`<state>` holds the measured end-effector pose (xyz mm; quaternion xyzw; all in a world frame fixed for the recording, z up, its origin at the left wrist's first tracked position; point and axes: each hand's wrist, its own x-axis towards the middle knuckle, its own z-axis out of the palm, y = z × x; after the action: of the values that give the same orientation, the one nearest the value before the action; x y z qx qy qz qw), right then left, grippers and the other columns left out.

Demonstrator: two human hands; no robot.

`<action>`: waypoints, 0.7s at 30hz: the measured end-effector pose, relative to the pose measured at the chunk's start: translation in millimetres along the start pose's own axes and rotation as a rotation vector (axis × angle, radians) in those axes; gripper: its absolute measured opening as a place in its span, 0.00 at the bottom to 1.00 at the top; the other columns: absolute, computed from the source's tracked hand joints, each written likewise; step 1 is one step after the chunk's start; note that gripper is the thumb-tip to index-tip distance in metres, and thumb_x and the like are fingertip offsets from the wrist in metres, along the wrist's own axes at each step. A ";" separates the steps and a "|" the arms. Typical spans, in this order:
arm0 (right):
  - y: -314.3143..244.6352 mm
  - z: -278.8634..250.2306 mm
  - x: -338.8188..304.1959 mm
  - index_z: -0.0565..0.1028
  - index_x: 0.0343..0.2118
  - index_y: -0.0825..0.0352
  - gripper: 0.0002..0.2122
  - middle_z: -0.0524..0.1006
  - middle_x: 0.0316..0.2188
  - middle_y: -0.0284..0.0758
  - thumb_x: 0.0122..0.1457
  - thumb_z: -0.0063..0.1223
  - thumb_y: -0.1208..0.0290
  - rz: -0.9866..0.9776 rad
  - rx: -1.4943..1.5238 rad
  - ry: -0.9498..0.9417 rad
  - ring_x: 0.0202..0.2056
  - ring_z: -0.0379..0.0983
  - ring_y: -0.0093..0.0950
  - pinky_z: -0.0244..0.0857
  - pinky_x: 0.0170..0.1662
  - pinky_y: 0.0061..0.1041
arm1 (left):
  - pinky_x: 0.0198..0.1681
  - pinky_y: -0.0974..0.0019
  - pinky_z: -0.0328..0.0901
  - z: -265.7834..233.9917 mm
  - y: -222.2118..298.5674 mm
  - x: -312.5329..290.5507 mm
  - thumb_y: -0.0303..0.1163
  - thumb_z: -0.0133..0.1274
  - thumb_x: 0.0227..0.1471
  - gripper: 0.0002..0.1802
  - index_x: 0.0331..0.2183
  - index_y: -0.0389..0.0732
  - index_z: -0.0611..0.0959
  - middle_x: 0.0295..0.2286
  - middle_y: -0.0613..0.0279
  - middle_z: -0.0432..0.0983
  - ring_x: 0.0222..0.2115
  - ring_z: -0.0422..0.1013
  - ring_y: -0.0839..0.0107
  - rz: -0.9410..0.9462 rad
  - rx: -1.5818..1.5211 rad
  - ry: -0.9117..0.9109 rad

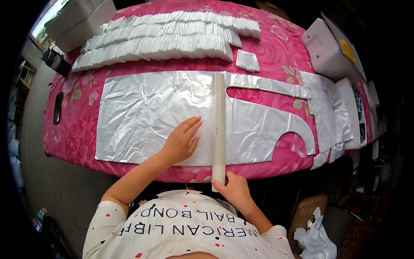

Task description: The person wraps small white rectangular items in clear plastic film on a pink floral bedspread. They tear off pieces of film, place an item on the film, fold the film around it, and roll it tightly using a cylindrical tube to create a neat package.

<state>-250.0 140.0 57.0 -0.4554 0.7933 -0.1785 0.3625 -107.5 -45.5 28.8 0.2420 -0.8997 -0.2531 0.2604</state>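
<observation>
A silvery-white plastic apron [151, 116] lies spread flat, with wrinkles, its strap and curved neck cut-outs toward the right. Across it, running from far to near, rests a long pale tube [219, 125]. My right hand [233, 187] grips the tube's near end, which sticks out past the table edge. On the sheet just left of the tube, my left hand [183, 140] lies with fingers stretched out, holding nothing. A small folded white packet [247, 61] sits beyond the apron, right of the tube's far end.
Long rows of folded white packets [155, 47] line the far side. More plastic sheets [325, 112] drape at the right, near a white foam box [327, 49]. A phone [58, 108] and a black bottle [55, 61] stand left on the pink flowered tablecloth [77, 142].
</observation>
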 end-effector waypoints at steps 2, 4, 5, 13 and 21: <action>1.5 -2.4 -1.2 0.72 0.24 0.73 0.22 0.74 0.18 0.48 0.46 0.57 0.51 0.033 -0.004 -0.024 0.23 0.73 0.44 0.66 0.29 0.38 | 0.57 0.58 0.50 26.9 2.5 3.9 0.30 0.46 0.48 0.29 0.51 0.28 0.63 0.54 0.44 0.56 0.55 0.53 0.52 0.015 0.087 -0.088; 2.9 -5.8 0.4 0.73 0.25 0.73 0.23 0.74 0.19 0.48 0.47 0.56 0.50 0.018 0.016 -0.072 0.24 0.73 0.44 0.66 0.29 0.37 | 0.60 0.56 0.43 42.6 2.9 4.5 0.34 0.43 0.49 0.33 0.53 0.26 0.59 0.56 0.42 0.51 0.58 0.47 0.51 0.013 0.206 -0.179; 3.6 -7.1 2.3 0.73 0.25 0.74 0.24 0.74 0.19 0.48 0.48 0.55 0.50 0.009 0.025 -0.100 0.24 0.73 0.44 0.66 0.30 0.37 | 0.61 0.56 0.41 46.1 2.0 4.1 0.35 0.41 0.49 0.33 0.54 0.26 0.58 0.56 0.42 0.50 0.59 0.45 0.52 0.005 0.229 -0.197; -13.4 -54.1 127.3 0.76 0.23 0.75 0.31 0.76 0.17 0.38 0.54 0.44 0.42 -0.005 0.233 -0.233 0.21 0.74 0.25 0.68 0.26 0.21 | 0.62 0.55 0.36 48.5 6.5 6.6 0.37 0.36 0.48 0.35 0.54 0.24 0.56 0.57 0.40 0.48 0.60 0.42 0.52 -0.012 0.325 -0.264; -20.2 -70.0 273.4 0.71 0.38 0.72 0.21 0.76 0.34 0.39 0.58 0.44 0.53 0.144 1.620 -0.161 0.38 0.73 0.31 0.68 0.41 0.29 | 0.62 0.54 0.37 48.7 8.8 10.1 0.37 0.36 0.48 0.35 0.54 0.23 0.57 0.56 0.38 0.48 0.60 0.43 0.50 -0.021 0.333 -0.266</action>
<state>-377.8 -106.8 3.7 -0.0114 0.4169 -0.6395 0.6459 -146.5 -28.5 1.5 0.2556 -0.9530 -0.1335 0.0929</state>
